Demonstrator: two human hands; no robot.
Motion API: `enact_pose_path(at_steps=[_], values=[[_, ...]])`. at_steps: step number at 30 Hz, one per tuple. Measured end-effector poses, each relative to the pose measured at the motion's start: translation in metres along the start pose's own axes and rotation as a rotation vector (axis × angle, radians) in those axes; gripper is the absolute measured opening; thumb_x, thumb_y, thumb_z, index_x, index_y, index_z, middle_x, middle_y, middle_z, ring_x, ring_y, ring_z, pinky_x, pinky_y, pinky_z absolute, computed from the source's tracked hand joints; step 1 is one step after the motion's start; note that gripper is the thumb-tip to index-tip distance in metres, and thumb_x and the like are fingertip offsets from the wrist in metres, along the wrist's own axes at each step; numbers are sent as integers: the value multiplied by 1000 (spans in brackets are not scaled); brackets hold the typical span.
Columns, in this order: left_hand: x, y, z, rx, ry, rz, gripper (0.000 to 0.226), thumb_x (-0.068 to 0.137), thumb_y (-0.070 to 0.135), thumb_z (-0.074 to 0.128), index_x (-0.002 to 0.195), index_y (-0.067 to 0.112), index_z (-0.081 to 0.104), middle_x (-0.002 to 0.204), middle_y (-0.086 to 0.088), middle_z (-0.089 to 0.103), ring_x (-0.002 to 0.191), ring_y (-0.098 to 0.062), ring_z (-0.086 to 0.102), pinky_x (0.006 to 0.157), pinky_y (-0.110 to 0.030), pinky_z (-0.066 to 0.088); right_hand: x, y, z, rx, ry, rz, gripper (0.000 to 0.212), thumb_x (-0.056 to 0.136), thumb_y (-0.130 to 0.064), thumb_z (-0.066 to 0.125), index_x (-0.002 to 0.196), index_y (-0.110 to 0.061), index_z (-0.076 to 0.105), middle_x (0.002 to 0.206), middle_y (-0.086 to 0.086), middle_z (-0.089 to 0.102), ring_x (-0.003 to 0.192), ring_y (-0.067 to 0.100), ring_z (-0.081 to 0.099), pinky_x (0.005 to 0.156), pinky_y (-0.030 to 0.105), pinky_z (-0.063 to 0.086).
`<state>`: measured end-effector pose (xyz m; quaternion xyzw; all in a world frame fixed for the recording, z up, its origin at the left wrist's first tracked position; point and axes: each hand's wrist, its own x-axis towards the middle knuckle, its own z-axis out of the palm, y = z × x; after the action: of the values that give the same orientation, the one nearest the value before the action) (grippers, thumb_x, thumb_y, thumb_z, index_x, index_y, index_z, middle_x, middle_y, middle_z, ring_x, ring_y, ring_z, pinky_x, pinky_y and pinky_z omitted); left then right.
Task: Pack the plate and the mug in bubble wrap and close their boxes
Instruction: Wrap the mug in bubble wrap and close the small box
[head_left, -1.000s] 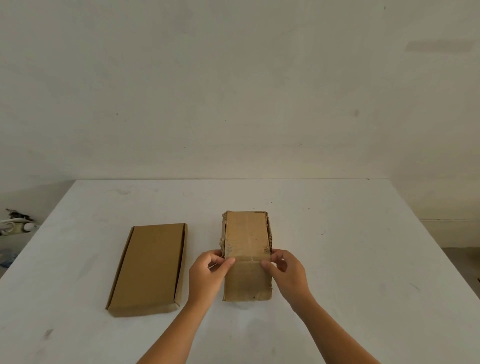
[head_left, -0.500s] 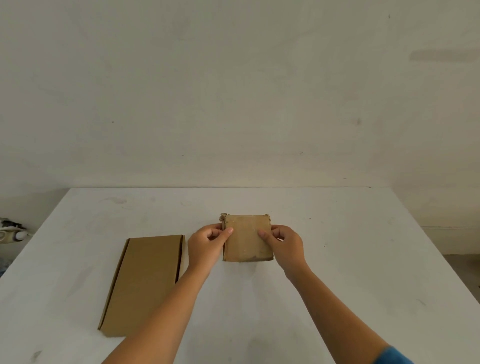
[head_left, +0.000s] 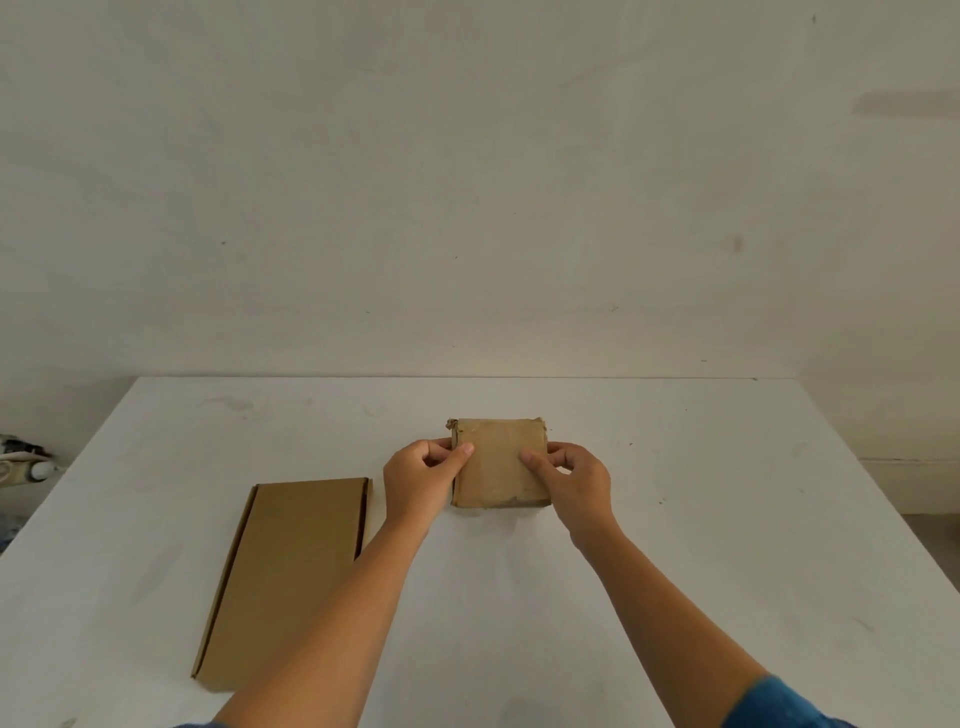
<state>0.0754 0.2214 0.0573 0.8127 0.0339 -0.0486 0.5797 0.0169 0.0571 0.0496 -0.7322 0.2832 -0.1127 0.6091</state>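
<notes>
Cardboard, scuffed and squarish, the small box (head_left: 500, 462) is pinched between left hand (head_left: 422, 479) and right hand (head_left: 574, 480).

Both hands (head_left: 498, 475) on small box (head_left: 501, 462), flat box (head_left: 285, 577) alongside on table (head_left: 727, 519)

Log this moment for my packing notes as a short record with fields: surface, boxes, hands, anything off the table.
surface: white table against a plain wall
small box: brown cardboard box, closed, worn top corners, at table centre
flat box: flat cardboard box, closed, lying to the left, untouched
left hand: left hand pinches the small box's left edge
right hand: right hand pinches its right edge
plate, mug, bubble wrap: none in view
off table: blurred clutter at far left, unidentifiable
</notes>
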Motion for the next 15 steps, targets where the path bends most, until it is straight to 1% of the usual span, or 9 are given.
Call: enact_pose_path(at_steps=[3, 5, 6, 8, 10, 12, 15], values=[[4, -3, 0, 9, -10, 8, 29, 75, 26, 75, 68, 2, 60, 93, 5, 68, 82, -6, 62, 64, -19, 44, 3, -2, 0, -70, -5, -46, 37, 72, -29, 80, 70, -4, 53, 102, -1, 66, 97, 16, 60, 77, 30, 52], [6, -4, -1, 21, -21, 24, 27, 75, 25, 75, 70, 4, 59, 90, 1, 69, 81, -4, 61, 64, -17, 42, 6, -3, 0, -139, 0, -89, 38, 70, -30, 81, 73, -6, 52, 99, 3, 66, 93, 16, 61, 75, 30, 53], [7, -4, -2, 26, -26, 37, 26, 75, 24, 75, 72, 5, 58, 88, -1, 69, 81, -3, 60, 64, -16, 42, 7, -3, -1, -154, 0, -102, 41, 68, -29, 83, 77, -7, 49, 99, 5, 65, 90, 15, 60, 72, 28, 53], [10, -4, -1, 17, -32, 65, 24, 75, 22, 75, 74, 8, 56, 87, -3, 68, 80, -7, 60, 65, -15, 42, 7, -4, -1, -135, -28, -114, 53, 65, -27, 85, 93, -11, 43, 100, 6, 61, 85, 9, 58, 65, 20, 50], [14, -4, 1, -2, -28, 78, 22, 75, 19, 75, 78, 9, 55, 86, -2, 65, 82, -12, 61, 68, -16, 43, 6, -3, 3, -163, -71, -154, 69, 62, -31, 87, 111, -18, 41, 105, 1, 56, 89, 9, 56, 68, 18, 48], [17, -3, 2, -19, -34, 72, 24, 75, 18, 75, 86, 9, 56, 86, 2, 63, 83, -11, 62, 68, -14, 45, 3, 3, 7, -220, -86, -210, 81, 60, -38, 86, 124, -23, 41, 116, -2, 51, 99, 13, 54, 79, 26, 52], [22, -2, 2, -43, -59, 48, 33, 76, 18, 75, 100, 10, 54, 88, 3, 63, 81, -2, 61, 62, -5, 45, 1, 12, 9, -263, -96, -257, 91, 59, -47, 84, 133, -22, 39, 122, -6, 45, 110, 14, 49, 90, 39, 52]])
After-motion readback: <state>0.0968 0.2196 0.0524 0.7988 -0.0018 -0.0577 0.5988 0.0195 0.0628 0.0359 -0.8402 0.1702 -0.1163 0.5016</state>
